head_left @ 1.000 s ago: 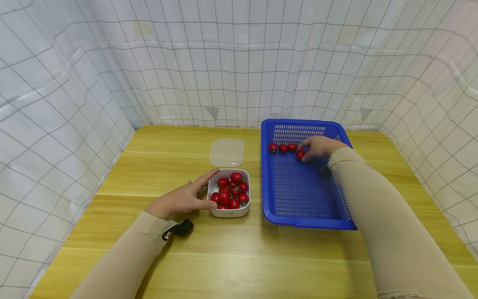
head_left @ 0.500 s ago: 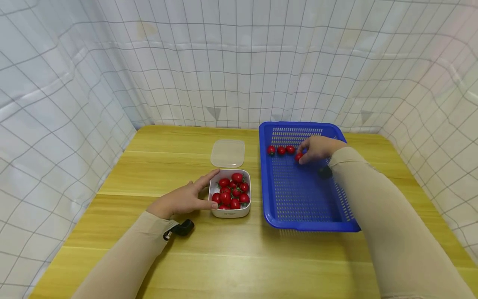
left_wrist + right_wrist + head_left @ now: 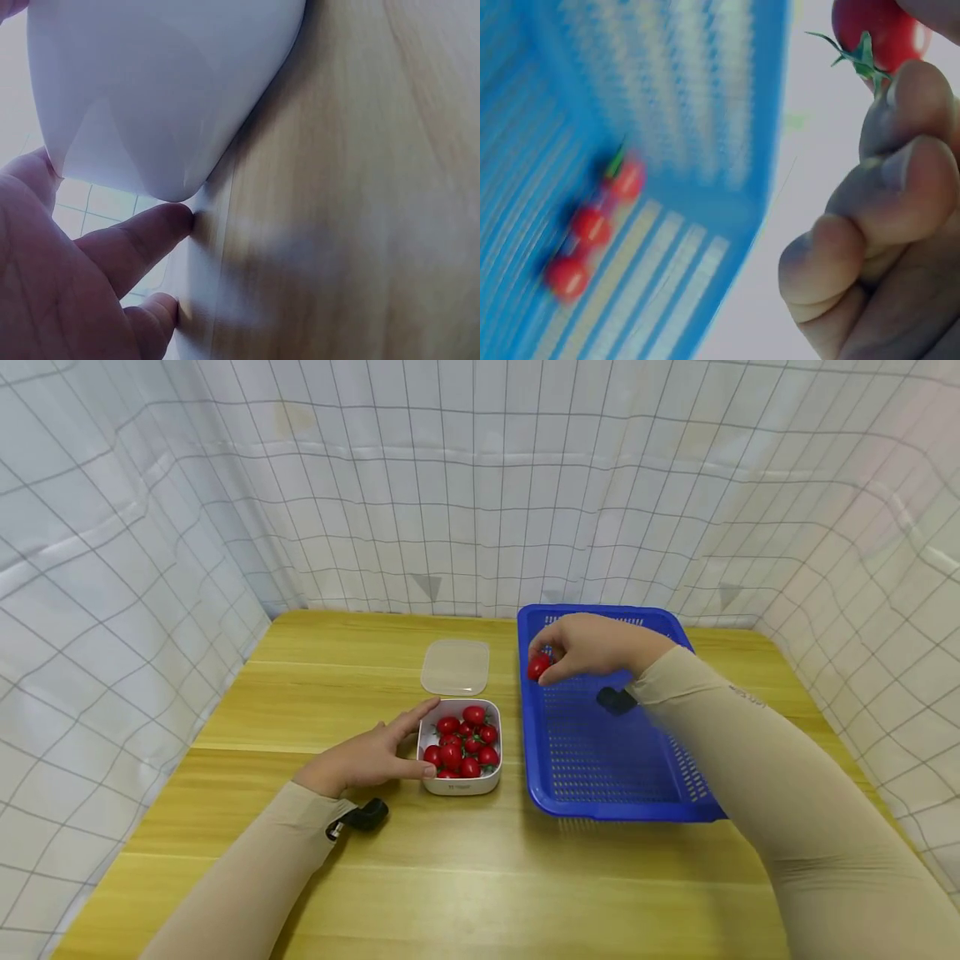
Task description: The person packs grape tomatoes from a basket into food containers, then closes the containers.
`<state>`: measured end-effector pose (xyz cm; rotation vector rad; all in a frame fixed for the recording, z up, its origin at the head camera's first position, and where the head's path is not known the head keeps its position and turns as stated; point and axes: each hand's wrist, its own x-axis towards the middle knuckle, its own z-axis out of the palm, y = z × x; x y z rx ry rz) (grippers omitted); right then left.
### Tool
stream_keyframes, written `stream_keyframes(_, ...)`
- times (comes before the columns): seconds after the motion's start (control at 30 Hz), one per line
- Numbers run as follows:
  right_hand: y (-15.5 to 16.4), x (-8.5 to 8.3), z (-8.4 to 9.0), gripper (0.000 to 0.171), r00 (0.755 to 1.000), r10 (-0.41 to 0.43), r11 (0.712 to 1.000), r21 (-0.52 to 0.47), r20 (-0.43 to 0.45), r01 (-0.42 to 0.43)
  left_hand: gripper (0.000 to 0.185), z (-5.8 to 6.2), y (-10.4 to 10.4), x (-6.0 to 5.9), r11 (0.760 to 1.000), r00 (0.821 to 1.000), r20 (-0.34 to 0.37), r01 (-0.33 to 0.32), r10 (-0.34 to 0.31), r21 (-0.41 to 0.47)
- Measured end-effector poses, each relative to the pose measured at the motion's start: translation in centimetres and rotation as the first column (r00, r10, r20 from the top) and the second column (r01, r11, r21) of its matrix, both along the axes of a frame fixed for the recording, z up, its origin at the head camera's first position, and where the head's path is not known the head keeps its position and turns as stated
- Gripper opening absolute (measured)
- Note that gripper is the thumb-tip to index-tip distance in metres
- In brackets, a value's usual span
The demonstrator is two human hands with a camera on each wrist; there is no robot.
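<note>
right hand [image 3: 592, 647] lifted leftward off basket floor, cherry tomato [image 3: 538, 667] pinched in fingers

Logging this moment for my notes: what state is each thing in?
White box: open, full of tomatoes.
Lid: off, flat on table.
Blue basket: three tomatoes inside.
Right hand: pinching a tomato.
Left hand: resting against the box.

On the yellow wooden surface [image 3: 465, 877], the small white rounded box [image 3: 461, 783] full of red cherry tomatoes [image 3: 467, 745] sits left of the blue perforated plastic basket [image 3: 600, 760]. The clear plastic lid [image 3: 455, 666] lies behind the box. Three more tomatoes [image 3: 591, 225] lie in the basket's far part.
</note>
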<state>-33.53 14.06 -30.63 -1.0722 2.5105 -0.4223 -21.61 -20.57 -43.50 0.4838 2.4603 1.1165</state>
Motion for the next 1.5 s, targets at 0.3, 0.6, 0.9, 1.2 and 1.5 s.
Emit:
stream_keyframes(0.3, -6.3, 3.8, -0.5, 0.021, 0.981, 0.192, 0.981, 0.028, -0.018, -0.192, 0.105, -0.3, -0.2, -0.1, 1.0, 1.0, 0.013, 0.007, -0.008, 0.022)
stream_keyframes(0.6, -8.4, 4.6, -1.5, 0.021, 0.971, 0.24, 0.969, 0.058, -0.016, -0.239, 0.103, 0.0, -0.2, 0.0, 1.0, 1.0, -0.005, 0.015, -0.015, 0.003)
stream_keyframes(0.9, -8.7, 5.0, -1.3, 0.05, 0.971, 0.236, 0.97, 0.075, -0.032, -0.233, 0.104, 0.1, -0.3, 0.0, 1.0, 1.0, -0.004, 0.023, -0.023, 0.002)
stream_keyframes(1.2, -4.8, 2.1, -1.2, 0.042, 0.997, 0.02, 0.999, -0.04, -0.079, -0.023, 0.105, 0.0, -0.2, -0.1, 1.0, 1.0, 0.014, 0.004, -0.004, 0.008)
stream_keyframes(1.5, 2.6, -3.8, -4.5, 0.052, 0.943, -0.323, 0.947, -0.025, -0.086, 0.322, 0.105, -0.2, -0.2, 0.0, 1.0, 1.0, 0.015, 0.0, 0.0, 0.013)
